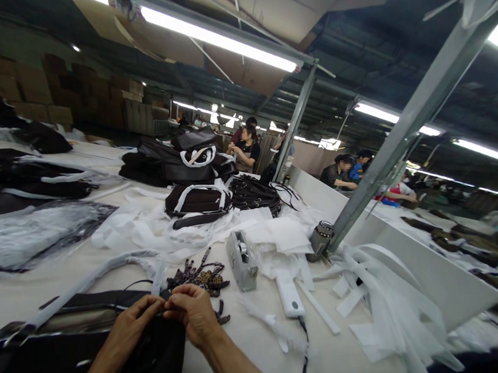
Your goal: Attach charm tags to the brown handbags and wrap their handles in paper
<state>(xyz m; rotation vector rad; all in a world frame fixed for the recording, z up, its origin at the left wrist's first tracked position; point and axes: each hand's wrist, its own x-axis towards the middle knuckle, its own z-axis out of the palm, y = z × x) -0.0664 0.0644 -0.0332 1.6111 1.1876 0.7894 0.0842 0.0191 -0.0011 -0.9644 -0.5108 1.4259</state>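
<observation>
A black bag [128,357] lies at the lower left, its handle [96,276] wrapped in white material and arching up. Over the bag's right end, my left hand [141,318] is closed, thumb and finger pinched together. My right hand [194,314] meets it fingertip to fingertip, also pinching. Whatever sits between the fingers is too small to make out. Just behind my right hand is a pile of dark patterned straps or charms [202,276].
A tape dispenser [242,262], a white corded device [289,295] and a dark jar [321,239] stand right of the hands. White strips [379,302] spread beside a slanting metal post [369,180]. Black bags [198,202] lie farther back. People [246,152] work beyond.
</observation>
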